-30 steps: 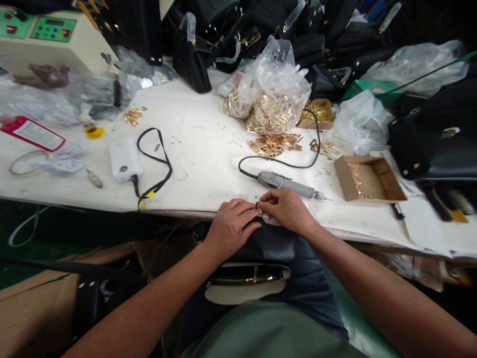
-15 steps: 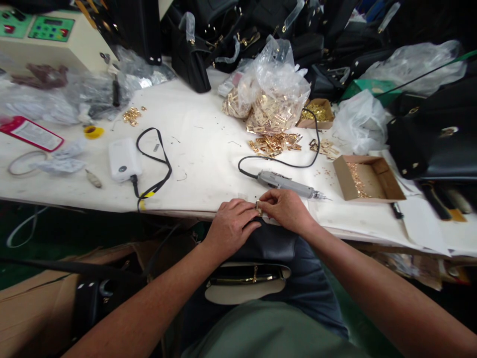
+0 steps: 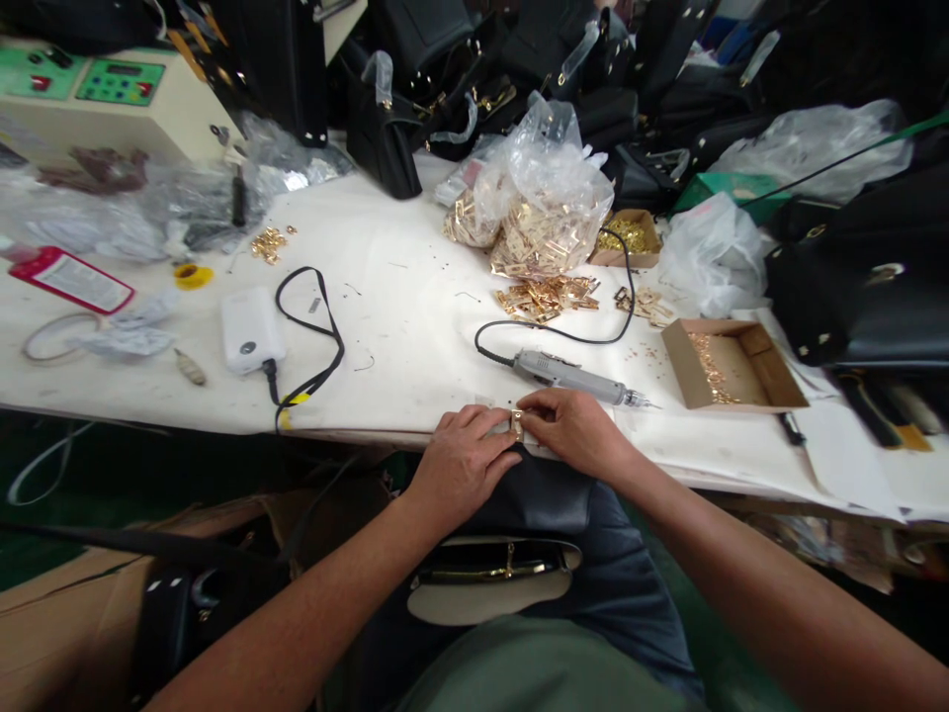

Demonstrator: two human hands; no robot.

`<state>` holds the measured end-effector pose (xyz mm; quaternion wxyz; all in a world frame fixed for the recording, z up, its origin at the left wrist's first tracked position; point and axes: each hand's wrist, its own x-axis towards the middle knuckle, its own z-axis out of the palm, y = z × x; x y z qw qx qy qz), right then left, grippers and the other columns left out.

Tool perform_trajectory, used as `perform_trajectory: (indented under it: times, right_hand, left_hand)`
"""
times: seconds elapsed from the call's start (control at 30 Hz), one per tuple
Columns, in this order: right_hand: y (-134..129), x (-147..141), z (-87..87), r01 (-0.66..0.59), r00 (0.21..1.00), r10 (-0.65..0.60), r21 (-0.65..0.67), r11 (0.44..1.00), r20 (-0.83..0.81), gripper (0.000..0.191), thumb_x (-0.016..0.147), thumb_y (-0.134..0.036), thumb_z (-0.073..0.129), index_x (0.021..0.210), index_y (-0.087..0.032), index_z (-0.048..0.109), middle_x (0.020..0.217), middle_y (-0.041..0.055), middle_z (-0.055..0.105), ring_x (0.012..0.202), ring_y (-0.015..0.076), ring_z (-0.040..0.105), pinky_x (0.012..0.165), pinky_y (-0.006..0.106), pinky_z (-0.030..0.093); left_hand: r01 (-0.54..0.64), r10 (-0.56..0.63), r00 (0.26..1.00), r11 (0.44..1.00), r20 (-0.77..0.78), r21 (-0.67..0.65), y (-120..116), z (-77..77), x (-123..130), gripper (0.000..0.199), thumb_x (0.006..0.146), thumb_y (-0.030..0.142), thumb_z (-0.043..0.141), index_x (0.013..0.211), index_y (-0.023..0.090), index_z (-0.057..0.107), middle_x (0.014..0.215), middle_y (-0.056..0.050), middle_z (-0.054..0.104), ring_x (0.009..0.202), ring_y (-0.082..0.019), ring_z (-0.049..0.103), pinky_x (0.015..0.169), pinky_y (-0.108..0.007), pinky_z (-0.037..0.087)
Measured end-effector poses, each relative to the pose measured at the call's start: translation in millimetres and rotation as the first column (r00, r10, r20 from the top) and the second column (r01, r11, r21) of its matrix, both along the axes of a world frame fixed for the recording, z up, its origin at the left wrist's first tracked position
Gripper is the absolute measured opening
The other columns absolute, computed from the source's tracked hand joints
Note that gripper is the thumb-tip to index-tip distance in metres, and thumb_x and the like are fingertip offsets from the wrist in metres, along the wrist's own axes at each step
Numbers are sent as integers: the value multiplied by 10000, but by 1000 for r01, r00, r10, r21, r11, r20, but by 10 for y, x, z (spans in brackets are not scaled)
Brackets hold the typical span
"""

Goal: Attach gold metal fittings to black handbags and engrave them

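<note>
White sheeting covers the long worktable, the largest thing in view. Across the person's lap lies a black leather handbag, its cream-lined opening with a gold zip towards the body, its far end at the table edge. Farther back stands a bulging clear plastic bag full of flat gold metal parts, and towards the right sits a shallow open brown cardboard box. Beyond the hands, near them, a grey corded electric screwdriver rests with its bit pointing right. The left hand presses down with fingers nearly together at the far end of the handbag; whether it grips anything cannot be told. The right hand, thumb and fingertips drawn narrow, appears to hold a small gold metal plate, which sits between both hands at that same end. Tiny copper-coloured screws lie along the box's left side.
</note>
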<state>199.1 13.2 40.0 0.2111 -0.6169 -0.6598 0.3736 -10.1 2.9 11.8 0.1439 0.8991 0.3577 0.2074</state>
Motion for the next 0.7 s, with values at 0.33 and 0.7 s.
perform_trajectory:
  times: [0.33,0.7]
  right_hand:
    - [-103,81,-91,-34,997,36,16,999,-70,264,824,-225,723,1083,-209,774,878,12,691,754,153,607,694,266,465]
    - [-90,61,-74,-21,1000,20,-15,1000,-22,242,838,-302,752,1069,-230,769,893,8,705,757,157,596,686,279,443]
  left_hand:
    - [-11,11,999,1000,30,-12,-9,-23,-9,223,980,325,653,1178,236,705,1339,-50,687,1201,-281,563,960,-466,482]
    - [-23,25,998,1000,63,-20,-13,-42,6,236,983,330,650,1183,211,684,1313,-80,699,1206,-282,577,986,-476,479]
